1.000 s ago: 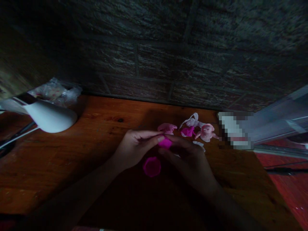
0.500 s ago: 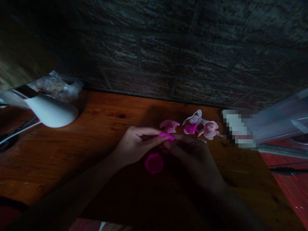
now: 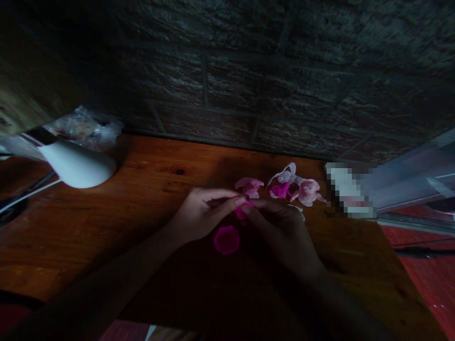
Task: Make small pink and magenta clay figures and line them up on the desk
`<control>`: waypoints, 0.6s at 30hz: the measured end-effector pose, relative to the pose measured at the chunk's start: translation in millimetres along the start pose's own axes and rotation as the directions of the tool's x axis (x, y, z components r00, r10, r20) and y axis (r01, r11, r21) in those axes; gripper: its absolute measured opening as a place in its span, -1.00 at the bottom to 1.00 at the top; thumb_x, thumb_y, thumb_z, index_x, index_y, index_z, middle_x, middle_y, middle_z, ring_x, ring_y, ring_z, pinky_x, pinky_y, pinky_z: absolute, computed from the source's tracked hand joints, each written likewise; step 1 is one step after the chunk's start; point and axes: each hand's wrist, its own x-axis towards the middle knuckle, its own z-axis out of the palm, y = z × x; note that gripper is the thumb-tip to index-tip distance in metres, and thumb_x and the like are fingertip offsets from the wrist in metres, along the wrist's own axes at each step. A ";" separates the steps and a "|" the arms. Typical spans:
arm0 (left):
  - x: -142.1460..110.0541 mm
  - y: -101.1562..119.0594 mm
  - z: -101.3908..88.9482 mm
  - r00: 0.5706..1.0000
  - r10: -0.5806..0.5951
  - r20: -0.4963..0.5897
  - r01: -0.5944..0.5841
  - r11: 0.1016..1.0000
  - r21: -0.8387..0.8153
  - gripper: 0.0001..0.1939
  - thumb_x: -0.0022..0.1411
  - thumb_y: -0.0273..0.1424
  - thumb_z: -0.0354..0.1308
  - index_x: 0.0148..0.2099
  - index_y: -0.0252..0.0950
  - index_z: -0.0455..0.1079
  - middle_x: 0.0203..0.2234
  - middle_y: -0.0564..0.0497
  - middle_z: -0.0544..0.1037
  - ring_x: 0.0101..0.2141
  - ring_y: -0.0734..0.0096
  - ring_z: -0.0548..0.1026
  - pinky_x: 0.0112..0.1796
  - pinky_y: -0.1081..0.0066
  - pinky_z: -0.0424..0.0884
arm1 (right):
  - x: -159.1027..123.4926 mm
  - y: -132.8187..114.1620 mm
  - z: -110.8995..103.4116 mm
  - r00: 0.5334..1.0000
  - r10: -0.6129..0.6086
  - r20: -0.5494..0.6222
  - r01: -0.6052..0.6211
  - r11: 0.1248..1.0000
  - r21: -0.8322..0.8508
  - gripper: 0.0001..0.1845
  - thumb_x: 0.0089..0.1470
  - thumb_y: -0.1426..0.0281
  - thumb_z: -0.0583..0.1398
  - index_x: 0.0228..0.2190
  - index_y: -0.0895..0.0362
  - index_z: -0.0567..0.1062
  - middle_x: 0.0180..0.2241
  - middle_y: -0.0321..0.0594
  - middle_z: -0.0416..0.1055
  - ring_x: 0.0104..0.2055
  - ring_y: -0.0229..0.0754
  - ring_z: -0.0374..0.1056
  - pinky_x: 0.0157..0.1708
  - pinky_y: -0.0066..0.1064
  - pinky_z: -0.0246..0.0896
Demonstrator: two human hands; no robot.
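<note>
My left hand (image 3: 197, 213) and my right hand (image 3: 287, 232) meet above the table, thumbs and fingertips pinching a small magenta petal-like piece (image 3: 241, 212) between them. Much of that piece is covered by the fingers. Just below it, a flat, scallop-edged magenta petal-like piece (image 3: 226, 240) lies in shadow on the wood. Beyond my fingertips rest a pink flower-like shape (image 3: 250, 186), a crumpled magenta one (image 3: 280, 190), a whitish one (image 3: 286, 176) and another pink one (image 3: 307, 193). A white scrap (image 3: 299, 211) peeks out past my right hand.
The wooden table (image 3: 152, 170) ends at a dark stone-block wall (image 3: 227, 90). On the left stand a white lamp-like base (image 3: 81, 166) and crumpled clear plastic (image 3: 88, 130), with cables nearby. A pixelated pale object (image 3: 346, 187) lies at the right, beside a greyish panel (image 3: 415, 170).
The magenta piece between my fingers has gone from a broad shape to a gathered, narrower one, as my fingertips shifted on it. The view has moved slightly; things on the table lie as before.
</note>
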 end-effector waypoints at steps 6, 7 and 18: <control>-0.8 0.5 -0.3 0.995 0.092 -0.041 -0.086 0.988 0.125 -0.78 0.35 -0.36 0.25 -0.34 -0.32 0.62 -0.50 0.05 0.66 -0.48 0.50 0.55 -0.44 0.58 0.44 | -0.8 -2.4 -0.6 0.999 0.012 -0.042 -0.010 0.998 0.062 -0.78 0.09 0.28 0.43 -0.18 -0.01 0.69 -0.22 -0.25 0.72 -0.20 -0.15 0.65 -0.14 -0.31 0.59; -1.2 0.0 0.0 0.994 0.097 -0.044 -0.091 0.987 0.131 -0.78 0.34 -0.36 0.25 -0.34 -0.31 0.62 -0.50 0.05 0.66 -0.48 0.51 0.55 -0.43 0.57 0.43 | -0.2 -1.7 -1.8 0.999 0.008 -0.042 -0.005 0.998 0.062 -0.77 0.09 0.28 0.42 -0.16 -0.02 0.69 -0.21 -0.26 0.72 -0.19 -0.14 0.65 -0.13 -0.30 0.59; 1.2 3.7 3.0 0.979 -0.193 0.072 0.205 0.954 -0.219 -0.76 0.14 -0.31 0.43 -0.15 -0.31 0.63 -0.33 -0.01 0.72 -0.36 0.41 0.64 -0.35 0.50 0.55 | 1.8 1.7 -1.8 0.985 -0.050 -0.166 0.052 0.999 0.008 -0.84 0.12 0.35 0.38 -0.22 -0.08 0.72 -0.15 -0.32 0.72 -0.08 -0.11 0.64 0.02 -0.19 0.57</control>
